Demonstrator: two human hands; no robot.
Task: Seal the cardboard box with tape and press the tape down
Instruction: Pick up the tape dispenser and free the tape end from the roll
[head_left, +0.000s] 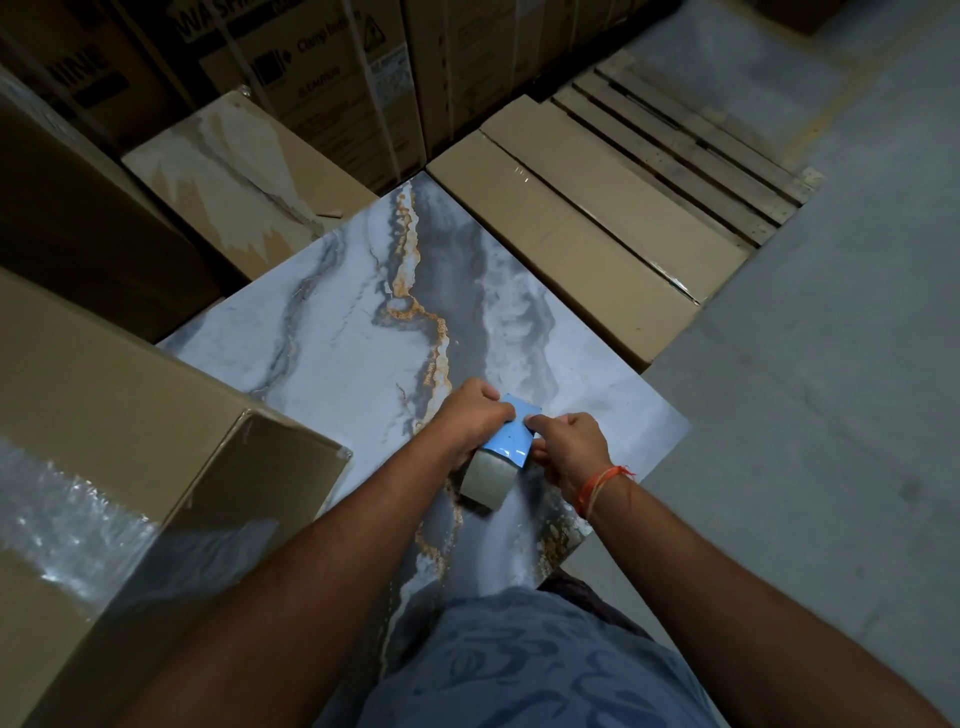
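A: What is sitting at the near left?

B: A large brown cardboard box (171, 415), with a shiny clear film (62, 525) lying along its top. Whether that film is tape or wrapping, I cannot tell. To its right, a pale blue-grey marbled slab with gold veining (353, 322) is serving as the surface.

A: And the hands?

B: The left hand (475, 415) is curling around the far side of a blue-topped tape dispenser carrying a roll of clear packing tape (498, 462), gripping it firmly. The dispenser is hanging just over the near middle of the slab. The right hand (569, 449) is pinching at the dispenser's right edge, thumb and fingers pressed together, probably hunting for the loose tape end. An orange thread band (597, 486) is circling that wrist.

A: How is the tape going to handle?

B: My guess: light, thin and floppy, sticking to itself the moment it folds. Taking the free end by its corners and keeping it taut looks safest. The box is looking stiff but bulky, so pressing along the seam should work better than lifting it.

A: Further right?

B: Flat brown cartons (587, 223) are lying at the far right, beside wooden pallet slats (691, 156) and grey concrete floor (821, 364).
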